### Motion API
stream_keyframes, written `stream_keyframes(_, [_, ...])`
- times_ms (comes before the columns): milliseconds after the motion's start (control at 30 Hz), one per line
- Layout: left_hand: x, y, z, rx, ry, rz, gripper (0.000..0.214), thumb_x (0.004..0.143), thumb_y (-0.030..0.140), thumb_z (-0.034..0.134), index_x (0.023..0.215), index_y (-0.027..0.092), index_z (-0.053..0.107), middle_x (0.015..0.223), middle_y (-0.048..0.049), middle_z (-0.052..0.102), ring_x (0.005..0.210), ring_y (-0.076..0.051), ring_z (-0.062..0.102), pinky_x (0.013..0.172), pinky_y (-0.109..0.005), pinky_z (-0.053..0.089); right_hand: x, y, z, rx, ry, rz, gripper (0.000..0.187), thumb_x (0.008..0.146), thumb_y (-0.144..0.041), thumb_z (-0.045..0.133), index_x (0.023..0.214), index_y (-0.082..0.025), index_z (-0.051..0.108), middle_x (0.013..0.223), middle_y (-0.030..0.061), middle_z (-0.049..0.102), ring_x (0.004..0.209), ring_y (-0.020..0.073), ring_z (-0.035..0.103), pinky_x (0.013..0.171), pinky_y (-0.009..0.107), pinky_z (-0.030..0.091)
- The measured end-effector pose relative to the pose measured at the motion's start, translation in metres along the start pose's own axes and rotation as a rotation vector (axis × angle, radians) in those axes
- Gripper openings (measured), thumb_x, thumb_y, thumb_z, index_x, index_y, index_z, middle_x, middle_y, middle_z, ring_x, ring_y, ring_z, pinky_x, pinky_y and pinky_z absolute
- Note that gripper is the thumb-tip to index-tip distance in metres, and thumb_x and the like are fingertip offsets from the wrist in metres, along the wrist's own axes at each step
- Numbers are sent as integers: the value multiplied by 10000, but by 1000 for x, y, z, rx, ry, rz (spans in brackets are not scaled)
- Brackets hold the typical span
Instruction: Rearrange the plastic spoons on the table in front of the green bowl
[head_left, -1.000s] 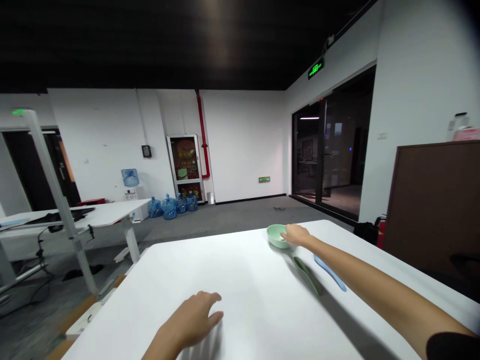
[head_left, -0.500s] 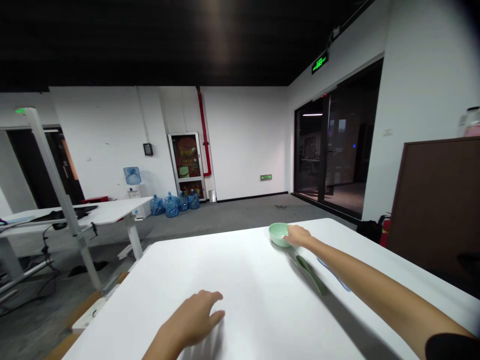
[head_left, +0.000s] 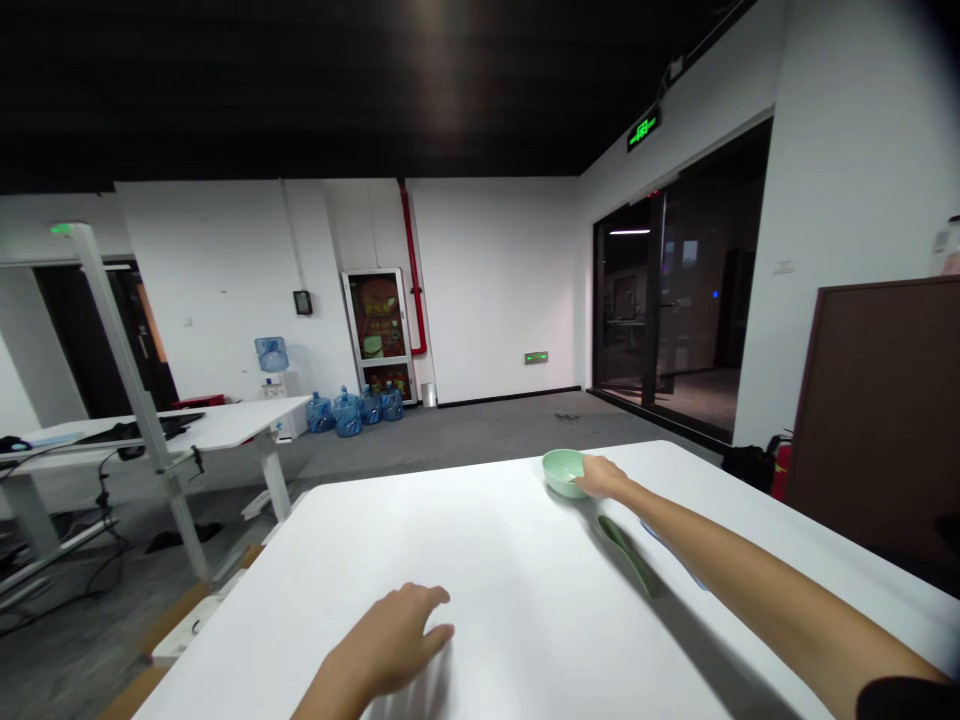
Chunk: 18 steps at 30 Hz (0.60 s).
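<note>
A light green bowl [head_left: 561, 474] stands upright near the far edge of the white table [head_left: 480, 560]. My right hand [head_left: 602, 477] grips its right rim, thumb on the near side and fingers partly hidden. On the table below that hand lies a dark green spoon [head_left: 628, 556], its handle end toward me. A blue strip-like thing [head_left: 657, 536] is mostly covered by my right forearm. My left hand [head_left: 396, 637] hovers over the near left part of the table, fingers apart and curved, holding nothing.
A second white table [head_left: 247, 425] with a metal post [head_left: 124, 350] and cables stands to the left. Several blue water bottles [head_left: 347, 413] sit on the floor by the far wall. A brown panel [head_left: 877, 420] rises beyond the table's right side.
The camera view has shifted slightly, so everything sits a little lower and to the right. Both hands hold nearly the same poses, my right hand still on the bowl.
</note>
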<state>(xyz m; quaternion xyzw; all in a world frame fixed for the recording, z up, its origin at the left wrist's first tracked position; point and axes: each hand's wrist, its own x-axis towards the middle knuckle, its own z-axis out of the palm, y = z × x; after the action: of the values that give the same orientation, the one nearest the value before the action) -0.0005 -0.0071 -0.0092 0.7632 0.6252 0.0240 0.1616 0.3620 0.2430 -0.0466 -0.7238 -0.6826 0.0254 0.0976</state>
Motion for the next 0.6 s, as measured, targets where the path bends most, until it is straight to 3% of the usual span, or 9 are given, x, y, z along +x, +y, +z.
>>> stream_keyframes(300, [2,-4,1,-7,-6,-4,530,811,591,404,1237,310,548,1249,-79,584,1126,-278,543,948,-416,406,-17,-6,-14,18,87,11,308,785,-395,546,925,-136,635,1013,155,646,881,249,626,597,262,382])
stream_keyframes(600, [7,-12,8,1,-4,53,549,812,608,403,1243,297,543,1261,-80,576,1127,-275,539,957,-409,397,-62,-3,-49,10,177,-24,407,834,-514,476,861,-146,649,925,156,657,835,234,622,610,264,357])
